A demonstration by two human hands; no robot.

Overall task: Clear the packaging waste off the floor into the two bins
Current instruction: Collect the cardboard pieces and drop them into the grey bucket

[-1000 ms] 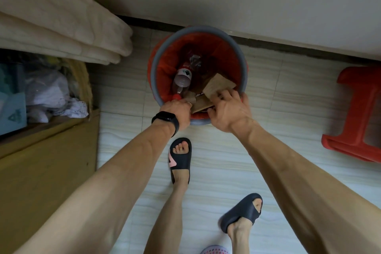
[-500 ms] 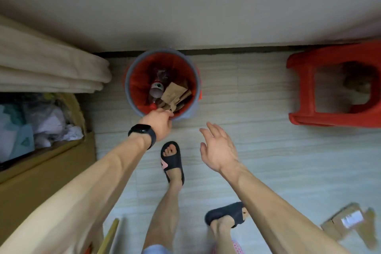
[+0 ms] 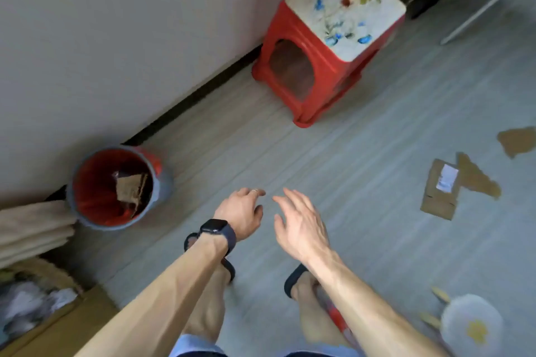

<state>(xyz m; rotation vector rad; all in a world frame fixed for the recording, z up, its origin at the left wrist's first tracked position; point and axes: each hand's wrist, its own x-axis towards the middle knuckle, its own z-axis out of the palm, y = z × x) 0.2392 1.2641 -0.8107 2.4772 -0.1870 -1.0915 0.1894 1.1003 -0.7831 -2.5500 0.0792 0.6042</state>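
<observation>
A round bin (image 3: 87, 213) with a red liner and grey rim stands against the wall at the left, with brown cardboard pieces (image 3: 130, 187) inside it. My left hand (image 3: 240, 211), with a dark watch on the wrist, hovers to the right of the bin, fingers loosely apart and holding nothing. My right hand (image 3: 301, 223) is beside it, fingers spread, also holding nothing. On the floor at the right lie a flattened cardboard piece with a white label (image 3: 438, 191), a torn brown scrap (image 3: 478, 178) touching it, and another scrap (image 3: 517, 140) near the frame edge.
A red plastic stool (image 3: 322, 58) with a flowered top stands by the wall. A cardboard box (image 3: 58, 324) holding crumpled white waste sits at the bottom left under folded cloth (image 3: 32, 229). A white round object (image 3: 472, 324) lies at the bottom right. My sandalled feet are below my hands.
Both hands have pulled away from the bin, which now holds the cardboard. My view has swung right, so the bin is at the left and floor scraps appear at the right.
</observation>
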